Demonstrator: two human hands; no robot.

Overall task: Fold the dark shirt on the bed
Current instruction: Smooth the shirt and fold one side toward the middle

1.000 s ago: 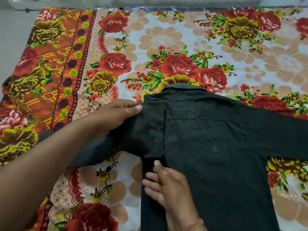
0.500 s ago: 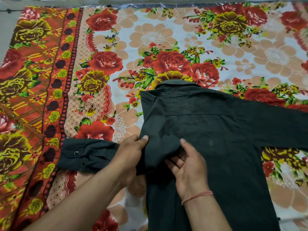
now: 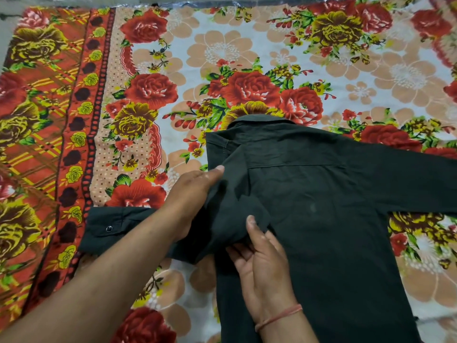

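The dark shirt [image 3: 321, 219] is spread back-up on the flowered bedsheet [image 3: 247, 45], centre-right of the frame. Its shoulder is pinched by the left hand [image 3: 195, 201] and the fold below by the right hand [image 3: 262, 263], seemingly so the sleeve [image 3: 118, 226], lower left, can be turned in straight.

Shirt [image 3: 333, 231] is lying on the bed [image 3: 222, 50], filling the lower right of the frame, collar [image 3: 262, 120] pointing toward the upper edge. One sleeve [image 3: 111, 226] is stretching toward the lower left; the other sleeve [image 3: 408, 177] is running off the right edge. At centre, the left hand [image 3: 193, 199] is lying over the first sleeve, the right hand [image 3: 262, 266] just below and right of it, both pinching the shirt's folded shoulder.
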